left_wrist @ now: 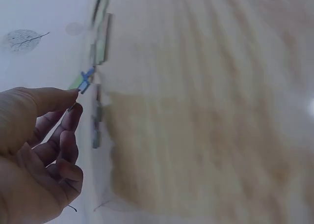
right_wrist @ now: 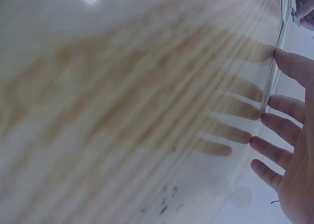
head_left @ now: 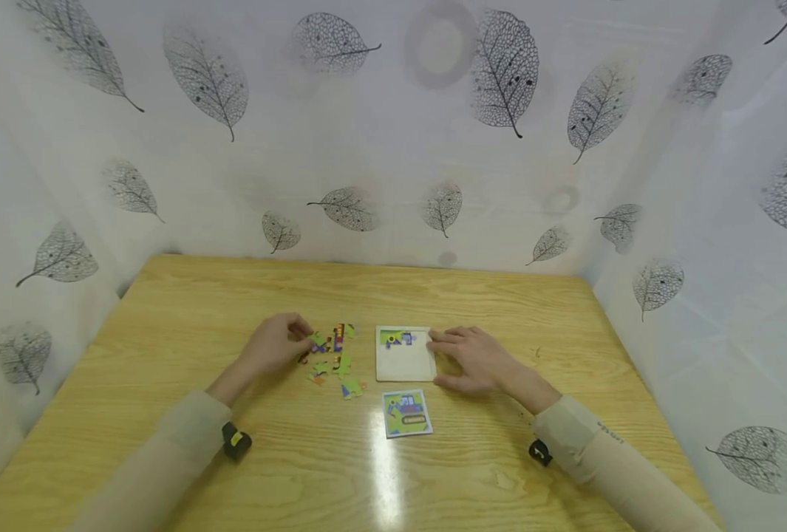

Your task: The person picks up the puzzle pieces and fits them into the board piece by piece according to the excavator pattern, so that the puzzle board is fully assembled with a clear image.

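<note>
My left hand [head_left: 278, 344] is over the left edge of a group of loose jigsaw pieces [head_left: 343, 363]. In the left wrist view its thumb and forefinger pinch a green and blue puzzle piece [left_wrist: 85, 81]. The square white puzzle tray [head_left: 404, 364] stands right of the pieces, with a few joined pieces [head_left: 397, 338] along its top. My right hand [head_left: 478, 361] rests at the tray's right side, fingers extended and touching its edge. Below the tray lies a square picture card [head_left: 407, 413] showing a blue vehicle on green.
A wooden table [head_left: 287, 473] carries everything. White curtains [head_left: 380, 148] printed with dark leaves hang behind and at both sides. Each wrist wears a black strap device, the left one [head_left: 236, 442] and the right one [head_left: 540, 451].
</note>
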Available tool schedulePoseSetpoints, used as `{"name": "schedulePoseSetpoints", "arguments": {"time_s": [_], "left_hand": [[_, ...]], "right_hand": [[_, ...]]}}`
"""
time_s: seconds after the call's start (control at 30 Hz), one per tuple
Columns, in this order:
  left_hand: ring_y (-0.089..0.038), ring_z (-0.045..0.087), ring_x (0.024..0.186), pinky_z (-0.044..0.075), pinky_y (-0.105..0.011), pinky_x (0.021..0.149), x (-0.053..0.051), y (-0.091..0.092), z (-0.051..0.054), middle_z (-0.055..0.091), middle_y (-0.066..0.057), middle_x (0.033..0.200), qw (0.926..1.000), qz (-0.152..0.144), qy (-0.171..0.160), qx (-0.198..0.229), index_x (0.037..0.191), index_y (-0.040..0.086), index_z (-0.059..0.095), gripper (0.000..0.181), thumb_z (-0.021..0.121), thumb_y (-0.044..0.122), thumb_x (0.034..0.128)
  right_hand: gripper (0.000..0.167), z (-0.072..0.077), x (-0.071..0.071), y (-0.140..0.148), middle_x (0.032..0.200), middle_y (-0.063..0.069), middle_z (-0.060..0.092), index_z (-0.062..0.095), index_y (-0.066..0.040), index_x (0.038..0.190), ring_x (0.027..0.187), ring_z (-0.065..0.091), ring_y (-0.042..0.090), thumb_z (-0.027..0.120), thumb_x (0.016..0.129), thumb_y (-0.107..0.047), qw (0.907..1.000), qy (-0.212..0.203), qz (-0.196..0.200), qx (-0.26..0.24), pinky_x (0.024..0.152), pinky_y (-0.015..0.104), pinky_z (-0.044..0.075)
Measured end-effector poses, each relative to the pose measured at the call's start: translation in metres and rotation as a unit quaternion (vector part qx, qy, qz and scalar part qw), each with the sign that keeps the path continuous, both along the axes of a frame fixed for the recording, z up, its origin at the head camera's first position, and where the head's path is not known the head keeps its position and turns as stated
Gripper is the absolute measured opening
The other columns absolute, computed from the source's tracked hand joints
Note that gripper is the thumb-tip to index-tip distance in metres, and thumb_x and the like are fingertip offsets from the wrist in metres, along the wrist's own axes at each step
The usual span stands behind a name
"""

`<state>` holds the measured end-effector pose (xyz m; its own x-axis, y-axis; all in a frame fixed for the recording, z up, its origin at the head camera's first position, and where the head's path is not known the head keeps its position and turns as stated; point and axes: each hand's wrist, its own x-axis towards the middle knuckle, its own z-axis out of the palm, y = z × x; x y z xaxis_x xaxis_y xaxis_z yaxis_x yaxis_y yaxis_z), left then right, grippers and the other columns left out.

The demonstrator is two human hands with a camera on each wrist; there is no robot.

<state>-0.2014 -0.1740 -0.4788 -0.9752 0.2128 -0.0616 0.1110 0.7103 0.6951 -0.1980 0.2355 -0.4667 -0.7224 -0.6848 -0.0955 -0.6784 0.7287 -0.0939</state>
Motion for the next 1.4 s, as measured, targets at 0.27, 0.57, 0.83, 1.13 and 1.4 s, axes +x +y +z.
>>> {"name": "schedulePoseSetpoints", "arguments": {"time_s": [0.27,0.57,0.83,1.13,1.4], "left_hand": [[-0.016,0.063,0.084,0.052,-0.028,0.073,-0.010,0.017,0.011,0.076,-0.009,0.103,0.9988,-0.008,0.017,0.046,0.105,0.009,0.076,0.014,0.074,0.022,0.0980],[-0.016,0.065,0.089,0.051,-0.027,0.078,-0.020,0.062,0.011,0.077,-0.007,0.101,0.9957,-0.041,0.025,0.080,0.104,0.010,0.078,0.013,0.075,0.021,0.0977],[-0.014,0.063,0.085,0.051,-0.025,0.075,-0.026,0.107,0.009,0.076,-0.007,0.100,0.9914,-0.076,-0.005,0.107,0.103,0.009,0.077,0.013,0.077,0.020,0.0967],[-0.015,0.066,0.090,0.052,-0.026,0.079,-0.039,0.140,0.001,0.077,-0.002,0.098,0.9934,-0.078,-0.017,0.082,0.102,0.011,0.078,0.011,0.078,0.021,0.0959],[-0.015,0.067,0.090,0.055,-0.027,0.081,-0.048,0.159,0.005,0.077,-0.003,0.100,0.9915,-0.104,-0.037,0.069,0.103,0.011,0.077,0.010,0.076,0.019,0.0969]], "right_hand": [[0.069,0.000,0.001,0.000,0.165,0.005,0.048,0.056,-0.016,0.152,0.145,0.053,0.037,0.064,0.097,-0.057,1.0000,-0.001,-0.006,-0.007,0.120,0.061,0.042],[0.066,-0.002,-0.001,0.003,0.164,0.006,0.050,0.059,-0.015,0.149,0.144,0.055,0.036,0.065,0.097,-0.055,0.9999,0.014,-0.001,-0.008,0.118,0.059,0.043],[0.062,-0.005,-0.003,0.005,0.162,0.005,0.053,0.062,-0.016,0.146,0.142,0.056,0.035,0.064,0.098,-0.055,0.9997,0.023,0.007,-0.009,0.117,0.058,0.045],[0.062,-0.004,-0.003,0.006,0.161,0.006,0.054,0.062,-0.015,0.145,0.141,0.057,0.036,0.067,0.097,-0.053,0.9997,0.015,0.001,-0.017,0.116,0.060,0.045],[0.061,-0.006,-0.003,0.007,0.161,0.005,0.055,0.062,-0.016,0.145,0.141,0.057,0.035,0.067,0.097,-0.054,0.9998,0.016,-0.001,-0.014,0.115,0.059,0.046]]}}
